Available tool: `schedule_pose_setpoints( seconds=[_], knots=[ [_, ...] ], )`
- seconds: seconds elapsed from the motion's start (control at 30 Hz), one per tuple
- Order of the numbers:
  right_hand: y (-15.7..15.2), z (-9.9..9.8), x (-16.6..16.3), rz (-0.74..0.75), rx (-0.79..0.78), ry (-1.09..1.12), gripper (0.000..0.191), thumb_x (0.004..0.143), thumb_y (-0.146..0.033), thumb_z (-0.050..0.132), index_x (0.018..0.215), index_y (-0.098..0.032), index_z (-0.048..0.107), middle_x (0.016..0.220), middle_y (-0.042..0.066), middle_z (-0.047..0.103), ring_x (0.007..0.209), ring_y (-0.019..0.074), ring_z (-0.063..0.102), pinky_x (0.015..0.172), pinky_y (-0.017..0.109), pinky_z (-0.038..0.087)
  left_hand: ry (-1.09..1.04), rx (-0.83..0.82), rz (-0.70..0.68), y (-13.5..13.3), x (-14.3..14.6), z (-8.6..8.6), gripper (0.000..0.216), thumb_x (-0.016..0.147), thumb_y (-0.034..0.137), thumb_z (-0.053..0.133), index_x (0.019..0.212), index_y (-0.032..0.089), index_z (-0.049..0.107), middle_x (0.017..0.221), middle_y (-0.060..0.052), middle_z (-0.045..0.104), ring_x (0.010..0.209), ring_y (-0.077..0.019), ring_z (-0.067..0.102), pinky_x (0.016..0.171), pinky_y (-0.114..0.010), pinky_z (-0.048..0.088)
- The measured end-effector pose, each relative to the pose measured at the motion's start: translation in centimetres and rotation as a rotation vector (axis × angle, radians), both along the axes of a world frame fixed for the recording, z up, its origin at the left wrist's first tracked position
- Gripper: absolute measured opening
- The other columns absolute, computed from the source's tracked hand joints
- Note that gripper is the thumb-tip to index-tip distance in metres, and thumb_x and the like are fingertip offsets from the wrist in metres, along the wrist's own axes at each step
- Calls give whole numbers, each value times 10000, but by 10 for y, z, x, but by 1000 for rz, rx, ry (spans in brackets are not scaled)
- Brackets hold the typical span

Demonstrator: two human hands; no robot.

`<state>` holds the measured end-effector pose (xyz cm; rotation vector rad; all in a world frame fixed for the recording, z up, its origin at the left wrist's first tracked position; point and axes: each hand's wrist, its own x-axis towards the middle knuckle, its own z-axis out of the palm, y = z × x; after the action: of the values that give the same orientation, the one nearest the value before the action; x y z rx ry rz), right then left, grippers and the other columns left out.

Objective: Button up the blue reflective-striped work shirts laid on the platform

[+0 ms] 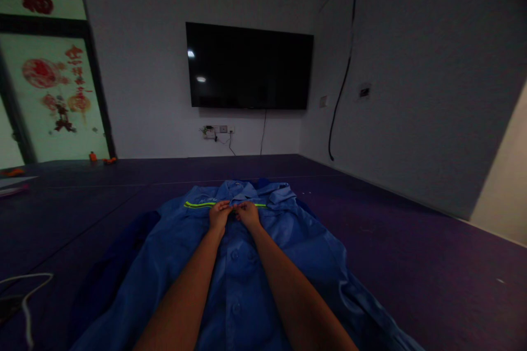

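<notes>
A blue work shirt (288, 252) with a yellow-green reflective stripe (200, 204) lies spread flat on the dark purple floor (411, 241), collar away from me. Both my arms reach forward over it. My left hand (219, 214) and my right hand (247, 213) meet at the shirt's front placket just below the collar (242, 189), fingers pinched closed on the fabric at the stripe's level. Buttons run down the shirt's front between my forearms.
A black television (249, 66) hangs on the far wall above a socket with cables (216, 131). A decorated door (53, 93) stands at the left. A white cable (24, 296) lies on the floor at the lower left. A black cable runs down the right wall.
</notes>
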<state>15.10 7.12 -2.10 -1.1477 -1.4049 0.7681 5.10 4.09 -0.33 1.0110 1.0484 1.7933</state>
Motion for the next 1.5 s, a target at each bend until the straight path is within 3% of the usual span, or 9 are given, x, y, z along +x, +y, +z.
schedule_pose_setpoints(
  seconds=[0.87, 1.07, 1.5],
  knots=[
    [3, -1, 3, 3, 24, -112, 262, 769, -375, 518, 635, -164, 596, 486, -5, 581, 429, 131, 548, 436, 210, 411, -32, -27, -3, 2, -1, -1, 236, 491, 161, 710, 719, 131, 657, 597, -11, 622, 601, -128, 587, 647, -266, 459],
    [3, -1, 4, 17, 39, -144, 329, 761, -424, 524, 558, -172, 582, 424, -13, 539, 395, 120, 517, 423, 201, 374, -31, -28, -10, 3, -2, -1, 220, 491, 160, 711, 702, 133, 655, 578, -14, 624, 595, -133, 589, 646, -267, 458],
    [3, 0, 4, 46, 24, -218, 340, 800, -351, 489, 542, -157, 596, 465, 7, 579, 431, 121, 534, 448, 196, 379, -26, -31, -21, 2, -1, -1, 221, 490, 167, 711, 699, 132, 650, 577, -10, 626, 590, -135, 593, 643, -270, 458]
  ],
)
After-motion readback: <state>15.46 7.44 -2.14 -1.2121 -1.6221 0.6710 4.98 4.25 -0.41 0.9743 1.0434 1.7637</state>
